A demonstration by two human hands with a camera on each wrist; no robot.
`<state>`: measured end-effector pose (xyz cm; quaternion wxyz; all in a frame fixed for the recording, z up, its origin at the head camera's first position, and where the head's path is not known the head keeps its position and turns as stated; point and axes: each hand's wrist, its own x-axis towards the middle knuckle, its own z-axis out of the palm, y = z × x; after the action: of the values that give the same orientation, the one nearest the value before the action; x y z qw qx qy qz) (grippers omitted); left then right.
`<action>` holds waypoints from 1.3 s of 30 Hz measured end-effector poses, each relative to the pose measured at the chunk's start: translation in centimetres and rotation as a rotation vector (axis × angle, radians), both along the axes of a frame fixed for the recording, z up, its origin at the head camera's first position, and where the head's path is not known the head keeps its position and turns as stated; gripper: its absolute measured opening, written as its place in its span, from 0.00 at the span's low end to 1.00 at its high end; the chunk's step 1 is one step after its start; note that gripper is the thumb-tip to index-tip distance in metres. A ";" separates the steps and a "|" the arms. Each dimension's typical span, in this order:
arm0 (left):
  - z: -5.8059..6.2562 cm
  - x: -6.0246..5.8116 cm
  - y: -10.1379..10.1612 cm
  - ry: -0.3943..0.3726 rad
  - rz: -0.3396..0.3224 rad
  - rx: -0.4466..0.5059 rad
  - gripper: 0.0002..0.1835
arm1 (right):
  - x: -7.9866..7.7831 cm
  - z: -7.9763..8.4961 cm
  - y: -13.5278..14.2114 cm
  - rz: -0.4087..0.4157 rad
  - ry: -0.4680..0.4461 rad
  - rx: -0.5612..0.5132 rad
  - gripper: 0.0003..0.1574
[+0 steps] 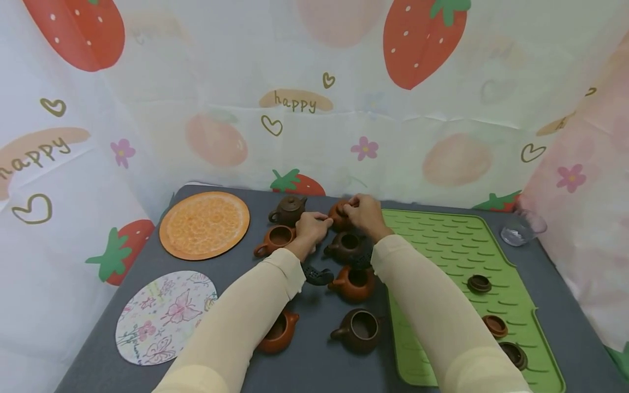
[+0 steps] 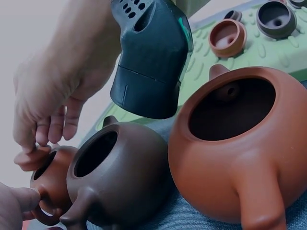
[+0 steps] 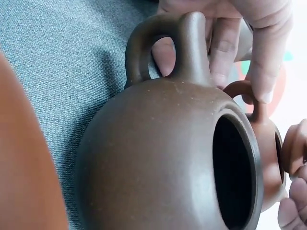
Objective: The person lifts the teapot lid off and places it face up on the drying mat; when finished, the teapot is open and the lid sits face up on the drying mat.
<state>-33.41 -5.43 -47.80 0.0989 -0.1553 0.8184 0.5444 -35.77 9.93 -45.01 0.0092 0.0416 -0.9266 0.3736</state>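
My right hand (image 1: pixel 367 217) pinches a small reddish-brown lid (image 2: pixel 32 160), which is tilted at the mouth of the farthest reddish-brown teapot (image 1: pixel 338 222). With thumb and finger, my left hand (image 1: pixel 310 229) pinches that teapot's handle (image 3: pixel 241 88), as the right wrist view shows. A dark brown teapot (image 1: pixel 344 252) without a lid stands right in front of it. Closer to me are a lidless reddish-brown teapot (image 1: pixel 350 289) and another lidless dark one (image 1: pixel 355 343).
To the left stand a lidded dark teapot (image 1: pixel 287 212) and two lidless reddish-brown teapots (image 1: pixel 271 250). Three lids (image 1: pixel 479 283) lie on the green mat (image 1: pixel 432 234), with a glass cup (image 1: pixel 518 232) beyond. Two round mats, one orange-patterned (image 1: pixel 203 225) and one butterfly-patterned (image 1: pixel 164 322), lie at left.
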 end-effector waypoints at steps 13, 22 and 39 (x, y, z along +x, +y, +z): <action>0.1 0.2 0.0 0.004 -0.005 0.009 0.11 | 0.3 0.2 0.3 -0.128 -0.077 -0.323 0.10; 0.2 0.3 0.1 0.023 0.008 0.000 0.11 | 0.1 0.1 0.4 -0.061 -0.210 -0.730 0.24; 0.1 0.6 -0.1 0.051 -0.008 0.019 0.11 | 1.0 1.6 1.3 0.073 -0.198 -0.771 0.28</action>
<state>-32.82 -5.55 -47.72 0.0817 -0.1371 0.8161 0.5554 -34.79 11.21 -43.44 -0.0783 0.0316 -0.7128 0.6963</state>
